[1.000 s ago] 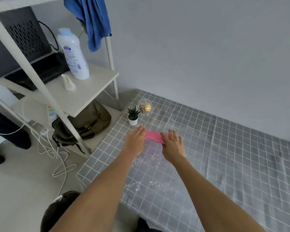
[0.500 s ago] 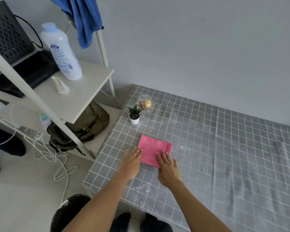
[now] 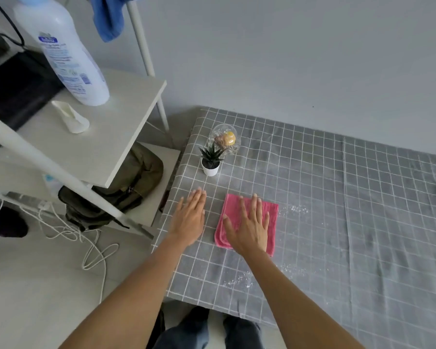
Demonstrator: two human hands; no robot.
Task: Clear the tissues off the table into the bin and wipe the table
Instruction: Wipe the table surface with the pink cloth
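The right hand [image 3: 249, 224] lies flat, fingers spread, pressing the pink cloth [image 3: 247, 222] onto the table [image 3: 337, 222]; the left hand [image 3: 190, 217] rests open and empty just beside it, palm down; no tissues or bin in view. White specks [image 3: 295, 210] lie right of the cloth, more [image 3: 239, 282] nearer the body. A wide forward stroke risks knocking the plant [image 3: 210, 159] or glass [image 3: 224, 139] beyond the left hand; the specks may be missed.

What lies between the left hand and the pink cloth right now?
Nothing: in the head view only a bare strip of grid tablecloth separates the left hand from the pink cloth, which the right hand presses flat.
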